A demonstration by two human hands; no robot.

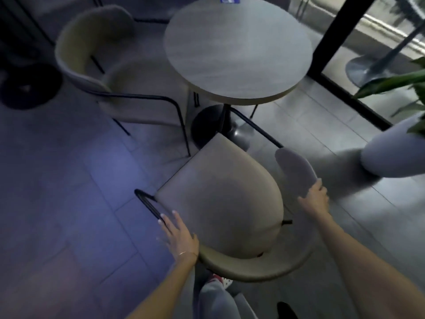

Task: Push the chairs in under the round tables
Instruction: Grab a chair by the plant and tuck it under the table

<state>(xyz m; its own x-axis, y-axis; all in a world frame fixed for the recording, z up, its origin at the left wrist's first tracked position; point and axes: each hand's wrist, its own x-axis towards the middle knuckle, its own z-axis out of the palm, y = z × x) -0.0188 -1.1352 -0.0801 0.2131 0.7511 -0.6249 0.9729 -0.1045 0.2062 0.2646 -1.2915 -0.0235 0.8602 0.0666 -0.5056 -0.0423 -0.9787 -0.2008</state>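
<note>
So the near beige upholstered chair with the thin black metal frame [220, 199] sits in the lower middle of the frame, pulled out and angled, with its seat corner pointing toward the round grey wood-grain desk [238, 49] at the top middle. The left hand [178, 236] is spread flat with fingers open by the black armrest tube at the chair's left side; touching or just hovering, I honestly can't tell. The right hand [315, 199] is curled onto the grey padded end of the right armrest, and looks like it's gripping it. Biggest risk I'd guess: the chair is skewed, so a straight shove could jam a leg or the seat corner into the black round pedestal base [207, 125] instead of sliding under. The armrests could also catch the desk's edge if they ride too high. The second beige chair [108, 65] at upper left is close too, and its front leg sits near the near chair's corner, so they could clip. Everything is motion-blurred and dim. The near chair's legs are mostly hidden under its seat. A white plant pot [395, 153] is cut off at the right edge.
</note>
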